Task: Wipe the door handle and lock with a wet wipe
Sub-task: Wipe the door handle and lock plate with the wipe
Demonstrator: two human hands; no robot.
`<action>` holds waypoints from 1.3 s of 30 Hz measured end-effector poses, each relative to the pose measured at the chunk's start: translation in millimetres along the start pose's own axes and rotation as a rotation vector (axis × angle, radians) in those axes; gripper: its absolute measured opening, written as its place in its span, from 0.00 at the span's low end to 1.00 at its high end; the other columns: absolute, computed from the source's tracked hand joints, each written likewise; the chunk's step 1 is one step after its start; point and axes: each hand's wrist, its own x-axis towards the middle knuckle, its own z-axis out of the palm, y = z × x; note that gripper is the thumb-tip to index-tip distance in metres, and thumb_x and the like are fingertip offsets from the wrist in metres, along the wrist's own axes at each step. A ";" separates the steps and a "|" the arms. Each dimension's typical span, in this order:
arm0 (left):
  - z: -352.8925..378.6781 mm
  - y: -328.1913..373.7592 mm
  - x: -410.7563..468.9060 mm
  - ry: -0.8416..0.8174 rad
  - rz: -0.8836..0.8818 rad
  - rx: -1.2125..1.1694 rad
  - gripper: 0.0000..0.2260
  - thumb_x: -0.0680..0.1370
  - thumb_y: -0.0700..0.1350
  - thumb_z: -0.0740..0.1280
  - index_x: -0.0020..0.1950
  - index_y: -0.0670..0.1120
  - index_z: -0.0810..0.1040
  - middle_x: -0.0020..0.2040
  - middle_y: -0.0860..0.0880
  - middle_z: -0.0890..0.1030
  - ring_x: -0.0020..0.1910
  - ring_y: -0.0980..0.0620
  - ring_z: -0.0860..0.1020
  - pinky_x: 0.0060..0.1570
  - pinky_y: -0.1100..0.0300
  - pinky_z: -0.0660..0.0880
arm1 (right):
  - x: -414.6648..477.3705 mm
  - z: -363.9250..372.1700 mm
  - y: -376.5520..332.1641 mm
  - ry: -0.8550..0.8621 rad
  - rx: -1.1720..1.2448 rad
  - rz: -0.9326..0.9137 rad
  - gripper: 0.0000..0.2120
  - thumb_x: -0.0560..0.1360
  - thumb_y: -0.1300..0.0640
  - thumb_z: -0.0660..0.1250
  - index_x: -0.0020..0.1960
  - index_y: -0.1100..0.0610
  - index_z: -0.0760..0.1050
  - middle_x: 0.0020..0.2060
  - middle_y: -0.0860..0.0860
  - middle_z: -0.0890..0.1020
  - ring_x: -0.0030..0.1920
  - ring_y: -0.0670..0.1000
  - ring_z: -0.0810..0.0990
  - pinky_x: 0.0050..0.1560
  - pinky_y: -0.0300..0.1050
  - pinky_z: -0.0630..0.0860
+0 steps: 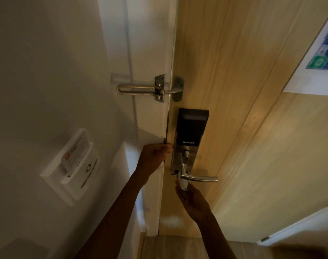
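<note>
A black and silver smart lock (190, 128) is fixed to the wooden door (234, 71). Its silver lever handle (200, 178) points right from the plate's lower end. My right hand (192, 200) is just below the handle's base, pinching a small white wet wipe (183, 185) that touches the underside of the lever near its pivot. My left hand (153, 158) grips the door's edge beside the lock, its fingers curled around the metal edge strip.
A silver swing-bar door guard (150, 89) spans frame and door above the lock. A white key-card holder (73, 165) with a card sits on the left wall. A blue and green notice (322, 51) hangs at upper right. Wooden floor shows below.
</note>
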 end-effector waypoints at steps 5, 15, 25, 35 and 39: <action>-0.1 -3.0 2.0 -0.009 -0.034 -0.068 0.06 0.78 0.46 0.68 0.50 0.54 0.84 0.51 0.46 0.86 0.56 0.44 0.82 0.62 0.45 0.76 | 10.5 18.9 2.5 -0.098 0.208 0.031 0.20 0.75 0.66 0.59 0.67 0.64 0.70 0.55 0.62 0.82 0.50 0.58 0.84 0.47 0.53 0.82; 2.6 -8.7 1.8 0.002 0.002 -0.133 0.08 0.78 0.44 0.67 0.49 0.55 0.84 0.49 0.51 0.86 0.55 0.52 0.83 0.60 0.51 0.77 | 13.0 28.3 6.1 -0.117 0.388 0.084 0.20 0.79 0.68 0.56 0.71 0.61 0.67 0.58 0.59 0.80 0.51 0.57 0.83 0.53 0.54 0.80; 3.2 -10.3 -0.4 0.023 0.022 -0.103 0.09 0.78 0.45 0.68 0.45 0.58 0.85 0.48 0.50 0.87 0.54 0.49 0.83 0.59 0.49 0.78 | 2.2 21.4 12.2 -0.154 0.380 0.053 0.37 0.48 0.80 0.77 0.56 0.66 0.76 0.48 0.62 0.83 0.45 0.58 0.85 0.48 0.57 0.81; 4.5 -11.7 -0.4 -0.056 -0.004 -0.147 0.11 0.68 0.59 0.71 0.42 0.53 0.85 0.46 0.44 0.76 0.48 0.48 0.74 0.51 0.52 0.70 | -21.1 23.3 6.3 -0.105 0.268 0.057 0.48 0.46 0.76 0.80 0.65 0.65 0.71 0.55 0.63 0.82 0.49 0.59 0.84 0.46 0.56 0.82; 3.1 -11.5 -1.7 -0.035 0.005 -0.124 0.09 0.71 0.57 0.70 0.43 0.55 0.85 0.46 0.38 0.81 0.50 0.42 0.80 0.56 0.50 0.75 | -33.0 22.2 -5.5 -0.039 0.199 0.088 0.43 0.54 0.76 0.77 0.67 0.66 0.68 0.58 0.66 0.80 0.51 0.60 0.84 0.48 0.58 0.82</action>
